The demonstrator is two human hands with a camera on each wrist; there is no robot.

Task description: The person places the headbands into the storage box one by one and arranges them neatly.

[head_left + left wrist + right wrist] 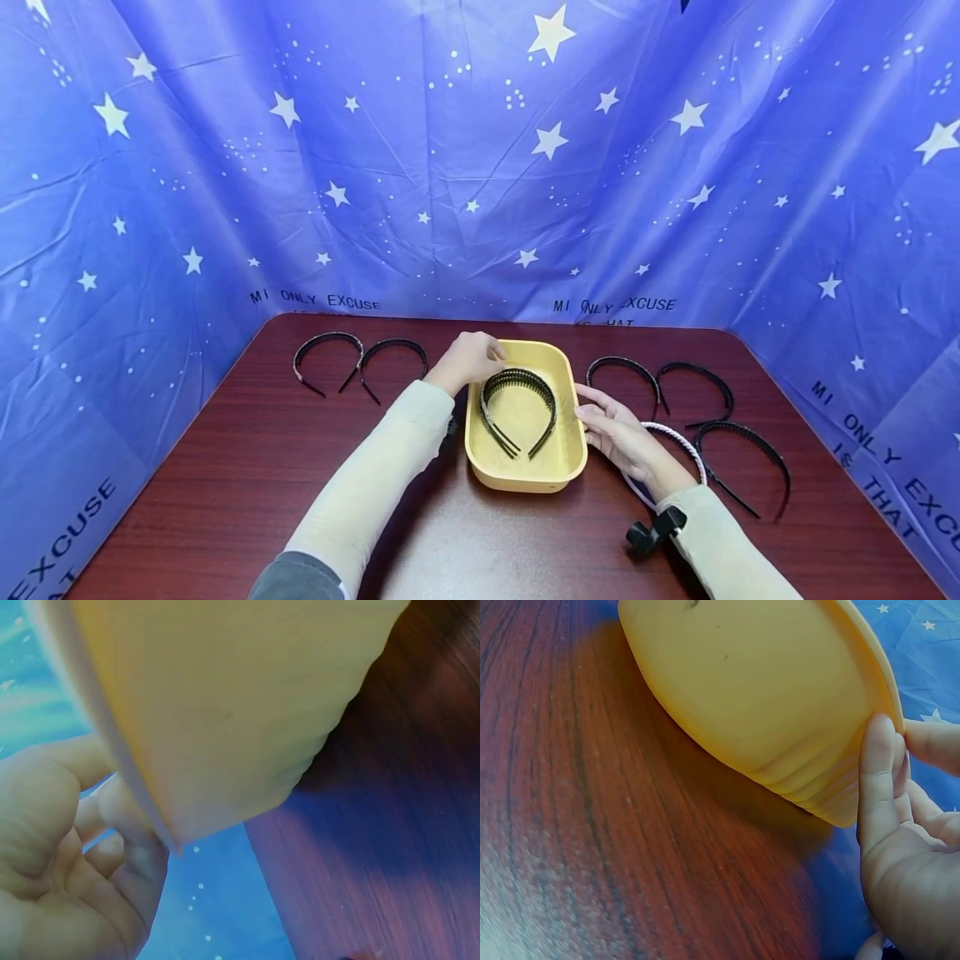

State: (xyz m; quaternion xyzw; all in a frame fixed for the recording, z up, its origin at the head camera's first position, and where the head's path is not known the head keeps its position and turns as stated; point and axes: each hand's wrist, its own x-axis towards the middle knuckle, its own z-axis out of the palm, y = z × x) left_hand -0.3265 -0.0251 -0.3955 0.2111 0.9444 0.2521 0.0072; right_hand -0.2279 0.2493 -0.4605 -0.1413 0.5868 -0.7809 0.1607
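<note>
Pinching the tray (525, 483) at its three-o'clock side, the right hand (626, 437) sets its thumb on the outer wall and a finger at the rim; the left hand (474, 360) bends over the rim at eleven o'clock, fingertips just beside the nested bands (517, 375), and whether it pinches anything I cannot tell. Yellow and oblong, the tray is on the table (225, 467), its long axis running from twelve o'clock to six; the nested bands lie inside, arch towards twelve, tips towards six, their own length following the tray's.

Between nine and ten o'clock of the tray are two black bands (326, 337), one just beside the other; from two o'clock round to four are three more black bands (701, 368), and a white band (692, 450) lies by the right wrist; the starry curtain (480, 167) hangs at twelve.

Only the head view shows the tray's inside and all the bands; the left wrist view gives the outer wall instead, the fingers passing behind the rim; the right wrist view shows the thumb flat on that wall, beside stepped ridges at the corner, which the head view does not reveal.
</note>
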